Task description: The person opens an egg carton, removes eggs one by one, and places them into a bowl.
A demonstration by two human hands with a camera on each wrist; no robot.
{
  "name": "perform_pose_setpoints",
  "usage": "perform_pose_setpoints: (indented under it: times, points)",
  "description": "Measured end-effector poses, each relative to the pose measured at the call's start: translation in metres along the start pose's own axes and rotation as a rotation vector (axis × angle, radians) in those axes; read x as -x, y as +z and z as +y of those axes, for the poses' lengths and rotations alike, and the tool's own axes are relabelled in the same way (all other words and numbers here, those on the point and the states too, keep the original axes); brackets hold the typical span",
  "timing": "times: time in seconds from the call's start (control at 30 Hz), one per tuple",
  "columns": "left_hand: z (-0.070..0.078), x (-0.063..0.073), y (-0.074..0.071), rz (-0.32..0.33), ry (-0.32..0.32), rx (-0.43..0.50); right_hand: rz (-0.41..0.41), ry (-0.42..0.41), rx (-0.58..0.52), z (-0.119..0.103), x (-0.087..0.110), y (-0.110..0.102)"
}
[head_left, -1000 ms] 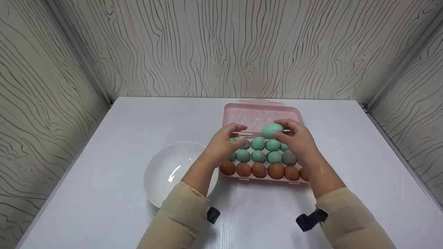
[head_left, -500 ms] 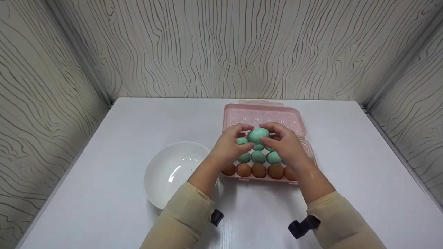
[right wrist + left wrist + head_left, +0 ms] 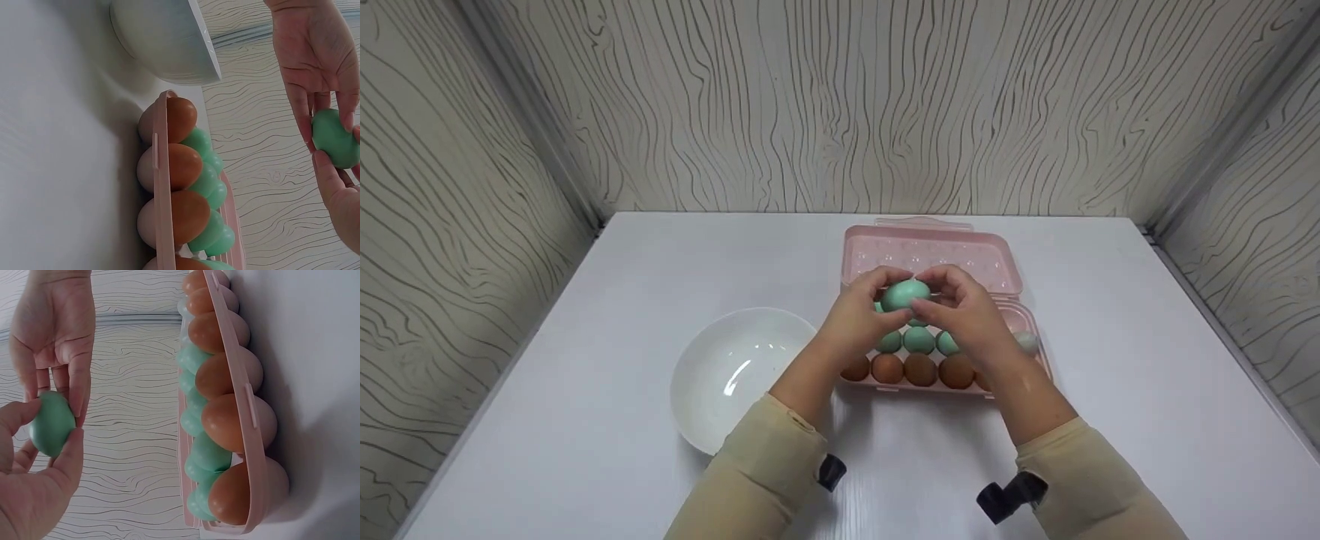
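Above the egg carton, a pale green egg [image 3: 907, 296] is held between the two hands. My left hand [image 3: 859, 315] has thumb and fingers on its left side. From the other side my right hand [image 3: 969, 315] grips it too, its thumb on the near face. In the left wrist view the green egg [image 3: 52, 423] lies between both sets of fingertips, well off the pink carton [image 3: 252, 439]. That carton stands with its lid [image 3: 934, 251] folded back, bearing rows of green eggs [image 3: 919, 340] behind a front row of brown eggs [image 3: 921, 370]. The hands hide part of the rows.
A white bowl [image 3: 705, 375] stands left of the carton, partly behind the left forearm. The white table [image 3: 585, 360] is bounded by patterned panels [image 3: 840, 105] at the back and sides. A greyish egg [image 3: 1025, 343] sits at the carton's right end.
The right hand has brought the green egg leftward to the left hand, whose fingers now hold it too. Between half a second ago and now the egg shifted slightly further left.
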State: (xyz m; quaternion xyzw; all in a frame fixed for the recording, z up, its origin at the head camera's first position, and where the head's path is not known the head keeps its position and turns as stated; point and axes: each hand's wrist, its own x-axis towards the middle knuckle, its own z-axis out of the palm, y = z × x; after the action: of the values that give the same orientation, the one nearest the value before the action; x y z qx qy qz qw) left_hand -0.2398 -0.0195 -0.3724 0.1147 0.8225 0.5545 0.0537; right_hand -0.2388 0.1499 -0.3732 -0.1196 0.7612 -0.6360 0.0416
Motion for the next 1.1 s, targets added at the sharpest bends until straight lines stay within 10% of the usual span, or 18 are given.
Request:
perform_pose_setpoints:
  times: [0.57,1.1]
  points:
    - [0.001,0.001,-0.01,0.0,0.018,0.019,-0.019,-0.004,-0.009,-0.003,-0.002,-0.002]
    - [0.003,0.0,-0.05,0.031,0.009,-0.015,0.006,0.028,-0.115,0.003,-0.007,-0.017]
